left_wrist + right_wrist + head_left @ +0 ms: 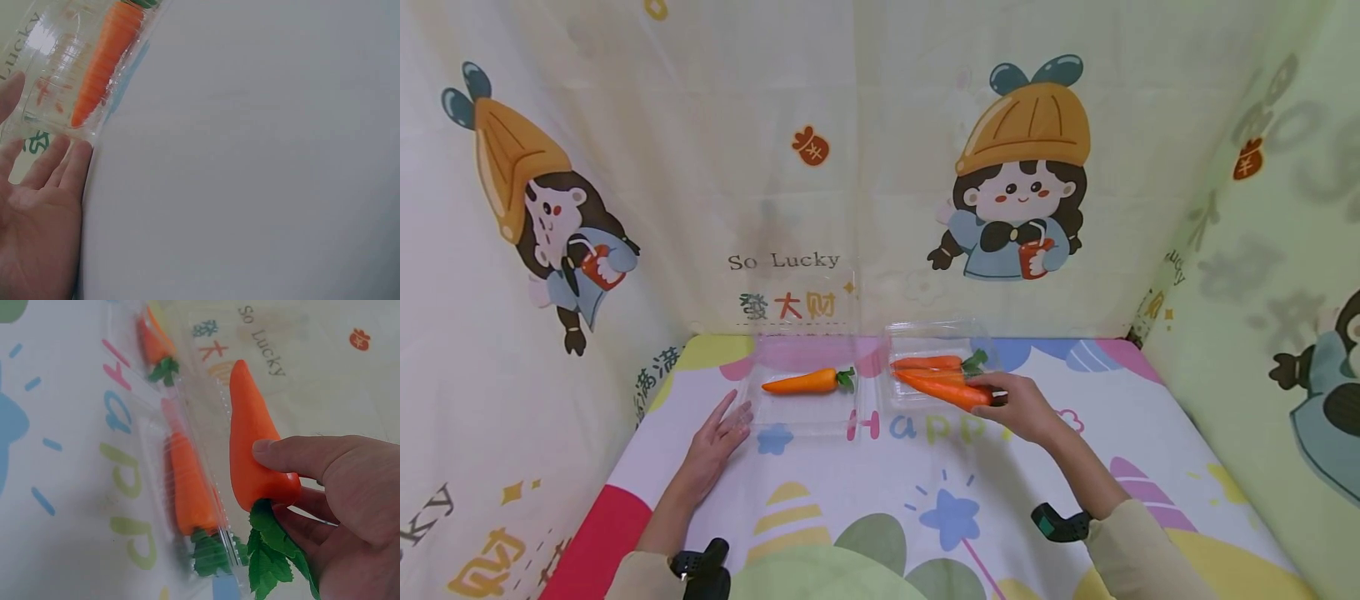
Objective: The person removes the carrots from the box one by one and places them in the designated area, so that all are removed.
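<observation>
Pale cloth walls printed with cartoon figures in orange hats stand around a table covered by a bright patterned cloth. Near the back of the table, an orange carrot with green leaves is pinched in the person's right hand, the thumb pressing its thick end on one side and fingers on the other. It is held at the front of the right-hand clear plastic container, its body overlapping that container in the head view; whether the two touch cannot be told. Inside that container lies a second carrot, leaves toward the right; an orange band just below it may be a reflection. Just to the left, another clear container holds a single carrot, its tip pointing left. The person's left hand rests with fingers extended at this container's left edge, holding nothing. Around these, the cloth shows coloured letters and, nearer the viewer, a blue star. Both forearms end in beige sleeves, with a black device at each wrist.
</observation>
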Available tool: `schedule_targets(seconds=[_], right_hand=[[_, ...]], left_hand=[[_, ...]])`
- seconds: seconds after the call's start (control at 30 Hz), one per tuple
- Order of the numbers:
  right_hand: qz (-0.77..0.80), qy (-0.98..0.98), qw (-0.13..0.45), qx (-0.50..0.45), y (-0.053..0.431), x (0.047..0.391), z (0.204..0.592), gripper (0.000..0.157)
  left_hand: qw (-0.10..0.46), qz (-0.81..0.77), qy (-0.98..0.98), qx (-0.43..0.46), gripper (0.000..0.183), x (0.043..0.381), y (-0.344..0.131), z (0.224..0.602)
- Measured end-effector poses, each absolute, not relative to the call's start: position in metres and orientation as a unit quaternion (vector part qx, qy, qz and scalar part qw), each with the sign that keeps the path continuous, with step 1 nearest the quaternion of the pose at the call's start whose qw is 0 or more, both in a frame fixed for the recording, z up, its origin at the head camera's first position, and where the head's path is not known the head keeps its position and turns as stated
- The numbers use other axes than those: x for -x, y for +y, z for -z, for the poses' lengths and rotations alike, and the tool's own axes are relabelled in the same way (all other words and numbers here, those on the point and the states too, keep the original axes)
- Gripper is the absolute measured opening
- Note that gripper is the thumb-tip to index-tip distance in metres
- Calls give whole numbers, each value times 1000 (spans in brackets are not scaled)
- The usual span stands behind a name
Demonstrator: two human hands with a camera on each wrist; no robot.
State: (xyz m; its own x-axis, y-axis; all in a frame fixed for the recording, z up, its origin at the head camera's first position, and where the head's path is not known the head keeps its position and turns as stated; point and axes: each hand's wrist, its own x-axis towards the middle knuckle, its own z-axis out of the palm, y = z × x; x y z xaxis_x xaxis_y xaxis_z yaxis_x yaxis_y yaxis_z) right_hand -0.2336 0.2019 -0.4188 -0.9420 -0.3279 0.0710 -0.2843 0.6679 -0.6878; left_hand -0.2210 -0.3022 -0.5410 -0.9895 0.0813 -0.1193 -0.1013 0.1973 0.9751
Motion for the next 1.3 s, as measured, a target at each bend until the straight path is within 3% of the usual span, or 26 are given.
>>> schedule_targets(seconds=[1.3], right_hand=[[361,919,18,157,240,226,438,41]], left_hand=[[67,-615,786,19,71,223,-304,543]])
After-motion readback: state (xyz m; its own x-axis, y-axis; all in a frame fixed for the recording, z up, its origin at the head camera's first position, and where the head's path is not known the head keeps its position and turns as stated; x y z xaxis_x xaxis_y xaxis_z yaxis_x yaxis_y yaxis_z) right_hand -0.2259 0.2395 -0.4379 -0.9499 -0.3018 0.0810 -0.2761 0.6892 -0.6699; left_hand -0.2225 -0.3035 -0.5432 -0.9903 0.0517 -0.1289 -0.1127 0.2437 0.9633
